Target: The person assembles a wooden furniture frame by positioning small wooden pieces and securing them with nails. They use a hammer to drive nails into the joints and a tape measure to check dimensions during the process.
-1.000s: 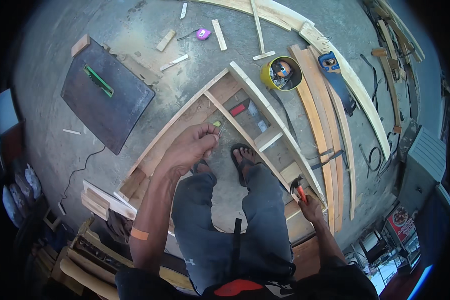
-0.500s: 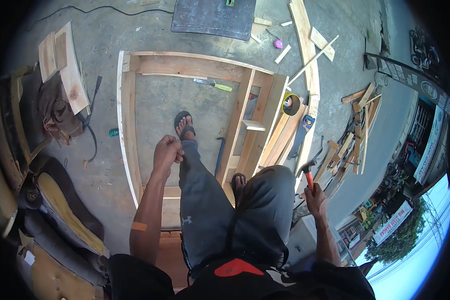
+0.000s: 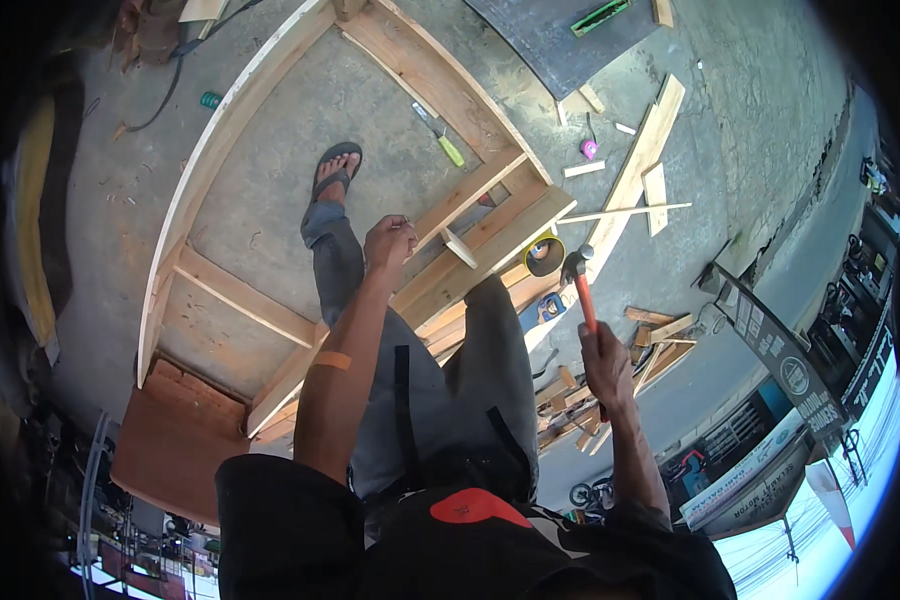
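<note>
Right hand [image 3: 606, 352] grips an orange-handled hammer [image 3: 580, 285], head raised at 12 o'clock; left hand [image 3: 390, 240] pinches a small nail over the wooden frame [image 3: 240, 295], positioned for driving.

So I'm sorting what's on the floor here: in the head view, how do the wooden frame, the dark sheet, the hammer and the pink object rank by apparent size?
1. Wooden frame
2. Dark sheet, partly cut off by the picture's edge
3. Hammer, held nearer the camera in the right hand, so it looks bigger
4. Pink object

Left arm stretched forward, left hand [image 3: 390, 240] curled with fingertips pinched together; right arm out to the side, right hand [image 3: 606, 365] fisted, thumb wrapped round, wrist straight.
</note>
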### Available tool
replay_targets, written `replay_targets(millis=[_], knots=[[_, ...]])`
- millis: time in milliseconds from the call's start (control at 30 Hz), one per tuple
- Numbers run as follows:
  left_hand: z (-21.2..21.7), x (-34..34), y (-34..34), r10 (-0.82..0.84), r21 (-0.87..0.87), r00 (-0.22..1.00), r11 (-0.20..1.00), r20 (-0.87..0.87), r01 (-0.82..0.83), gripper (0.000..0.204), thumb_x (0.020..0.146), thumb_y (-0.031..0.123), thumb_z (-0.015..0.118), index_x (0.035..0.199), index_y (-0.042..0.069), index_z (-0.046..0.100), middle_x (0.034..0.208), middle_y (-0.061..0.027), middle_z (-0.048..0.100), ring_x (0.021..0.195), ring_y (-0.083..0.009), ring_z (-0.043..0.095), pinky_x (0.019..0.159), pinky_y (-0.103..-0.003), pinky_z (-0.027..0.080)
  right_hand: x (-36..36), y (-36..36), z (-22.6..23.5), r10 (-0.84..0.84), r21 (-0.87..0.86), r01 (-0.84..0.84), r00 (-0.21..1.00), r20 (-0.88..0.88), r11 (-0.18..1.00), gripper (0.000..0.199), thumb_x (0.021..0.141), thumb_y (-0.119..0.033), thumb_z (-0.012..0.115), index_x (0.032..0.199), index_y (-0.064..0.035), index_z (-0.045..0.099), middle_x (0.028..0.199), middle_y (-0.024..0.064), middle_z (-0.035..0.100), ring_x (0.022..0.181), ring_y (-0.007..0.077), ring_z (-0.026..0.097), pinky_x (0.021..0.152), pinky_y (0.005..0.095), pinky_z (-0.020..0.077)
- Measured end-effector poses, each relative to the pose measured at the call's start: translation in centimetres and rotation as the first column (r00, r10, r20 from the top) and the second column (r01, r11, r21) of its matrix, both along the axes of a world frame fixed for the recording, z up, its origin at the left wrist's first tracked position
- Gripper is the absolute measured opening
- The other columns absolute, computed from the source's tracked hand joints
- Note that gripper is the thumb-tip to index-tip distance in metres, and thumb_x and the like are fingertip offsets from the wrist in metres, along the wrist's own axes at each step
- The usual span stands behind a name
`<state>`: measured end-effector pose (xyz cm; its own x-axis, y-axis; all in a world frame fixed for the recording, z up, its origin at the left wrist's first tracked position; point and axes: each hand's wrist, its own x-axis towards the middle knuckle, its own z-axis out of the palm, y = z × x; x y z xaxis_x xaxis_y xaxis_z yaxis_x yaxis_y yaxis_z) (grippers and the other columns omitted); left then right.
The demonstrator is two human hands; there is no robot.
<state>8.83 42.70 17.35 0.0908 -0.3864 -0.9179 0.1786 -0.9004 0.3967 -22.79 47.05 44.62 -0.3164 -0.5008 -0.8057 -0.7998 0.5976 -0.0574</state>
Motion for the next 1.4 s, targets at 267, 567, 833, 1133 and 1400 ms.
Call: replay_targets(millis=[267, 567, 833, 1133, 1400], knots=[[-20.4, -8.2, 11.2, 0.245, -0.004, 0.920, 0.967, 0.305, -0.256, 0.013, 0.091, 0.013, 0.075, 0.099, 0.002, 0.076, 0.083, -0.0028, 0.072, 0.074, -0.0094, 0.065, 0.068, -0.026, 0.051, -3.2, 1.9, -11.8, -0.233, 0.272, 0.166, 0.944, 0.235, 0.948, 0.037, 0.102, -0.031, 0.060, 0.128, -0.0045, 0.059, 0.072, 0.0165, 0.060, 0.061, 0.0279, 0.061, 0.062, 0.0431, 0.0483], [-30.6, -9.7, 14.4, 0.341, -0.109, 0.909, 0.940, 0.239, -0.324, 0.023, 0.090, 0.019, 0.077, 0.110, 0.006, 0.079, 0.091, -0.0051, 0.079, 0.081, -0.0132, 0.072, 0.078, -0.029, 0.055, -0.4, 2.7, -23.1, 0.288, 0.036, -0.305, 0.927, 0.241, 0.952, 0.038, 0.101, -0.023, 0.062, 0.133, -0.0031, 0.059, 0.070, 0.0165, 0.062, 0.063, 0.0307, 0.063, 0.061, 0.0419, 0.0489], [-27.9, -9.8, 12.5, 0.072, 0.132, 0.930, 0.983, 0.360, -0.127, 0.024, 0.089, 0.035, 0.077, 0.110, 0.027, 0.081, 0.097, -0.0041, 0.080, 0.091, -0.0239, 0.075, 0.083, -0.039, 0.057, 6.1, -0.8, -32.2, 0.587, -0.290, -0.515, 0.756, 0.290, 0.807, 0.035, 0.104, -0.017, 0.055, 0.138, -0.0060, 0.052, 0.083, 0.0251, 0.069, 0.080, 0.0468, 0.070, 0.067, 0.0552, 0.0521], [-26.3, -10.6, 11.9, 0.019, 0.144, 0.913, 0.986, 0.407, -0.084, 0.021, 0.091, 0.036, 0.074, 0.108, 0.026, 0.081, 0.100, -0.0073, 0.079, 0.096, -0.0290, 0.075, 0.085, -0.042, 0.058, 10.6, -3.3, -36.9, 0.760, -0.270, -0.710, 0.609, 0.227, 0.650, 0.030, 0.106, -0.023, 0.051, 0.131, -0.0082, 0.053, 0.080, 0.0280, 0.069, 0.082, 0.0496, 0.069, 0.070, 0.0600, 0.0517], [-26.5, -10.7, 12.0, 0.041, 0.143, 0.909, 0.984, 0.414, -0.109, 0.026, 0.089, 0.033, 0.076, 0.112, 0.021, 0.081, 0.103, -0.0104, 0.079, 0.096, -0.0263, 0.076, 0.087, -0.039, 0.057, 12.7, -6.5, -36.2, 0.747, -0.145, -0.740, 0.613, 0.258, 0.657, 0.026, 0.106, -0.027, 0.049, 0.125, -0.0102, 0.053, 0.089, 0.0289, 0.070, 0.090, 0.0532, 0.068, 0.078, 0.0627, 0.0515]])
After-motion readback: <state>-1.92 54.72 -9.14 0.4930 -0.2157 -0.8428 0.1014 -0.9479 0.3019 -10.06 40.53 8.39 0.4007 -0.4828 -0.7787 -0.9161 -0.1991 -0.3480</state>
